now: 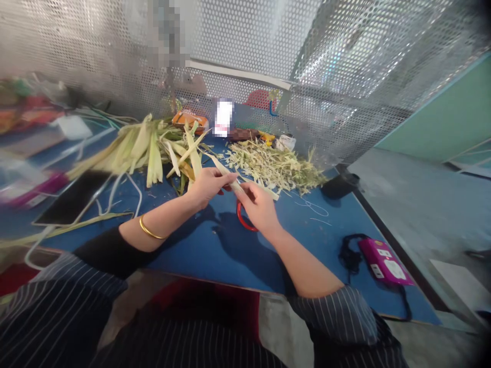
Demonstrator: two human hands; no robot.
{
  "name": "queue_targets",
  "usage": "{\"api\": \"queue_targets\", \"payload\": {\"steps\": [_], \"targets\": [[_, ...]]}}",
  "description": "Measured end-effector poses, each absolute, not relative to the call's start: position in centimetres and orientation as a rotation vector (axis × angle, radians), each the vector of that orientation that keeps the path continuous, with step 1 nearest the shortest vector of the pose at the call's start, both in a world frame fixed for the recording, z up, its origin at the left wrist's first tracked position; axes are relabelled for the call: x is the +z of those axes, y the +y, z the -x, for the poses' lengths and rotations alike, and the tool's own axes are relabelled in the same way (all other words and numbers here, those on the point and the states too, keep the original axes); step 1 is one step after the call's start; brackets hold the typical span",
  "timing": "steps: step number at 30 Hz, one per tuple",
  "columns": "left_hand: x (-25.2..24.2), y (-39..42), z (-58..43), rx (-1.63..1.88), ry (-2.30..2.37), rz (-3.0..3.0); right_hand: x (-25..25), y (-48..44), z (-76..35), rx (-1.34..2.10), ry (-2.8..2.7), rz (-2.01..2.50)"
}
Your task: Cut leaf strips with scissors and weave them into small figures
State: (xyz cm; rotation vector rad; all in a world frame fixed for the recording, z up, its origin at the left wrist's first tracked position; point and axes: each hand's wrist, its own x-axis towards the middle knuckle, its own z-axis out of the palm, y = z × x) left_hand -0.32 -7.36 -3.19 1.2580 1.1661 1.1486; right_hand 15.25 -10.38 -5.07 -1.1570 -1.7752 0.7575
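Observation:
A pale corn husk strip is pinched between both hands above the blue table. My left hand grips it with thumb and fingertips. Close by on the right, my right hand has its fingers closed on the same husk. A red loop, looking like a scissors handle, shows beneath my right hand; whether that hand holds it or it lies on the table cannot be told. Beyond my left hand lies a bundle of long husks. Past my right hand is a heap of finely cut husk pieces.
A black cup stands near the right edge. A magenta box with a black cord lies at the front right. On the left are a dark flat panel and white cables. Perforated metal mesh rises behind the table.

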Motion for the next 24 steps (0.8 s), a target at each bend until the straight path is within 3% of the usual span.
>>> {"api": "queue_targets", "payload": {"steps": [4,11,16,24], "targets": [[-3.2,-7.5,0.4,1.164,1.224,-1.354,-4.5,-10.5,-15.6,0.376,-1.776,1.051],[-3.5,-8.3,-0.5,1.069,1.169,-1.341,-4.9,-10.2,-15.8,0.349,-1.899,1.047],[-3.6,-7.8,-0.1,1.072,1.179,-1.375,-4.3,-10.1,-15.8,0.512,-1.830,1.021],[-3.9,-5.1,1.8,1.273,1.322,-1.177,-1.8,-9.4,-18.4,1.188,-1.677,0.815]]}}
